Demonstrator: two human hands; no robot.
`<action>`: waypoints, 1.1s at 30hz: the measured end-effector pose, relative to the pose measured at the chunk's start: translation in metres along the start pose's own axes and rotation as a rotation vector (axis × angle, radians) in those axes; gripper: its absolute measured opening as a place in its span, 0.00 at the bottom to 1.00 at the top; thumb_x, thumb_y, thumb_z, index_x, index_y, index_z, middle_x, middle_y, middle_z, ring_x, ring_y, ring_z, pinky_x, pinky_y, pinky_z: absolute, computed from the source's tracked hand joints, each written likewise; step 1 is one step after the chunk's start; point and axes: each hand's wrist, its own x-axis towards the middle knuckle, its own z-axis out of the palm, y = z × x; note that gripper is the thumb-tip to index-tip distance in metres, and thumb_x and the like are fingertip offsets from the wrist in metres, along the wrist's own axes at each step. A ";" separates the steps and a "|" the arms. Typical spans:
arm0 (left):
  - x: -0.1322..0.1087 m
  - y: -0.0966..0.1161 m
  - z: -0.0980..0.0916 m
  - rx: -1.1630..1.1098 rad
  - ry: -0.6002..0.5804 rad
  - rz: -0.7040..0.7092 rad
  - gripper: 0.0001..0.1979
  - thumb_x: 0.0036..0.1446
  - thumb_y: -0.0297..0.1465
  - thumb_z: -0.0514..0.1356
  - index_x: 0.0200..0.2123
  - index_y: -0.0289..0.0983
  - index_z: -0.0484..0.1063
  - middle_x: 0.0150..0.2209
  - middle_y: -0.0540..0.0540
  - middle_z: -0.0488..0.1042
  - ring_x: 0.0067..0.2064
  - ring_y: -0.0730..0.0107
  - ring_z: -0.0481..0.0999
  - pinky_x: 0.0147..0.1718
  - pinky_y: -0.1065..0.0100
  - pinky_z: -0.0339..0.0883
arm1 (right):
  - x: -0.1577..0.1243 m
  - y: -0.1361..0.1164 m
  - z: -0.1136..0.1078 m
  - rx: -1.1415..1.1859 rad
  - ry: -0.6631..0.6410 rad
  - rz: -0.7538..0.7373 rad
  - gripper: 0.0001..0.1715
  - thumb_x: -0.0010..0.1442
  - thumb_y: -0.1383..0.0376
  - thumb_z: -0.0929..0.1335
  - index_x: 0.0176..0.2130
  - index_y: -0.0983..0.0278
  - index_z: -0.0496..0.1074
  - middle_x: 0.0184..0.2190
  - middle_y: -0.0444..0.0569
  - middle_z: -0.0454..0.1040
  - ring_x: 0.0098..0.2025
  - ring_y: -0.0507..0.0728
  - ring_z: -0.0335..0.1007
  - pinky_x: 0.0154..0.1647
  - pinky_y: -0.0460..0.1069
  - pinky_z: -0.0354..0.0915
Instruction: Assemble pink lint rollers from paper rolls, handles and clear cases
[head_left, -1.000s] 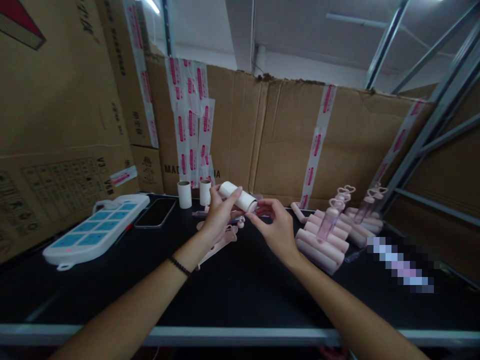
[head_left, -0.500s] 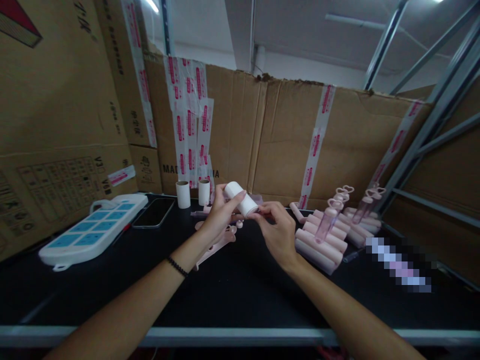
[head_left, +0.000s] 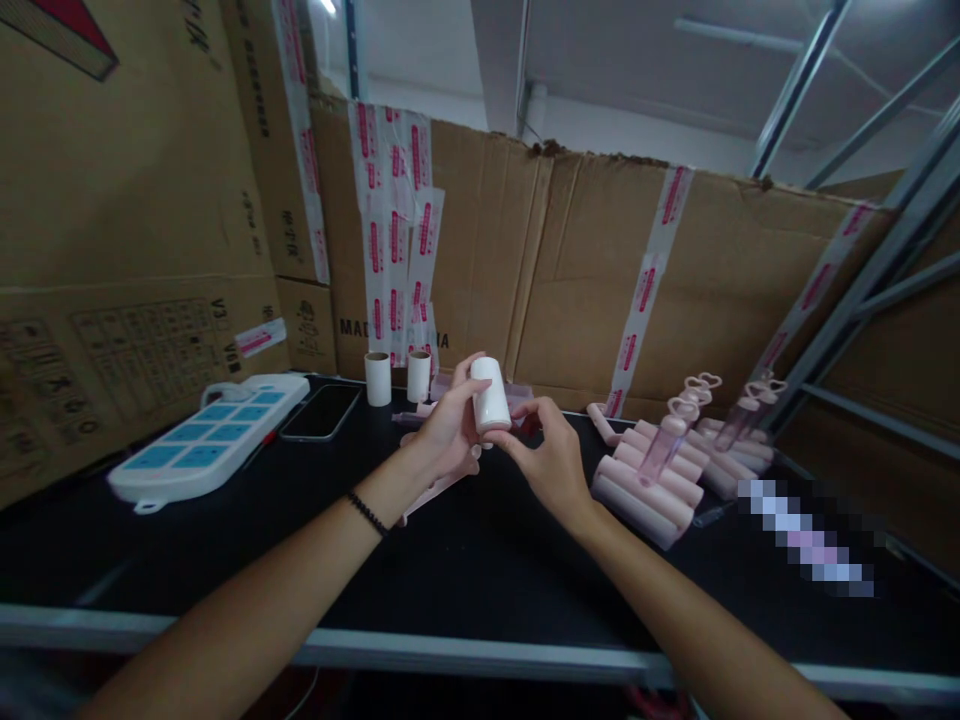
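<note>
Leaning behind the black desk [head_left: 465, 580]: taped cardboard boxes [head_left: 600, 280]. Lying at the desk's left: a white and blue power strip [head_left: 206, 438], a dark phone [head_left: 322, 412] just beside it. Stacking at right: pink rollers [head_left: 652, 490]. Standing near the back: two small paper cores [head_left: 397, 377]. Hovering above the desk's middle: a white roll [head_left: 491, 395], nearly upright, left hand [head_left: 450, 430] gripping its side, grip closing around it, right hand [head_left: 544, 455] pinching its lower end with narrow fingertips.
</note>
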 end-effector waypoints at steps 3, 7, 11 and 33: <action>0.007 0.004 -0.010 -0.072 0.156 0.041 0.31 0.51 0.33 0.61 0.59 0.49 0.60 0.31 0.50 0.72 0.26 0.64 0.77 0.19 0.69 0.68 | -0.004 0.000 0.006 -0.024 -0.032 -0.036 0.14 0.64 0.55 0.72 0.42 0.61 0.69 0.36 0.47 0.72 0.37 0.57 0.68 0.40 0.51 0.65; 0.014 0.021 -0.025 -0.072 0.335 0.184 0.26 0.53 0.38 0.58 0.56 0.46 0.60 0.27 0.52 0.69 0.18 0.70 0.68 0.12 0.75 0.52 | -0.008 -0.006 0.019 -0.141 -0.286 -0.242 0.10 0.68 0.62 0.67 0.48 0.61 0.72 0.45 0.53 0.76 0.48 0.62 0.69 0.51 0.56 0.67; 0.015 0.034 -0.030 -0.040 0.379 0.326 0.22 0.54 0.40 0.58 0.53 0.47 0.61 0.28 0.54 0.68 0.17 0.73 0.66 0.12 0.78 0.48 | -0.012 -0.013 0.035 -0.266 -0.590 -0.498 0.26 0.67 0.59 0.70 0.61 0.61 0.67 0.60 0.57 0.71 0.62 0.66 0.63 0.62 0.61 0.62; 0.013 0.004 -0.019 0.048 0.346 0.194 0.19 0.59 0.42 0.56 0.51 0.43 0.60 0.27 0.53 0.69 0.15 0.70 0.68 0.10 0.75 0.52 | 0.015 -0.009 -0.005 1.025 -0.180 0.581 0.22 0.61 0.46 0.71 0.39 0.61 0.70 0.25 0.37 0.61 0.21 0.47 0.52 0.20 0.43 0.55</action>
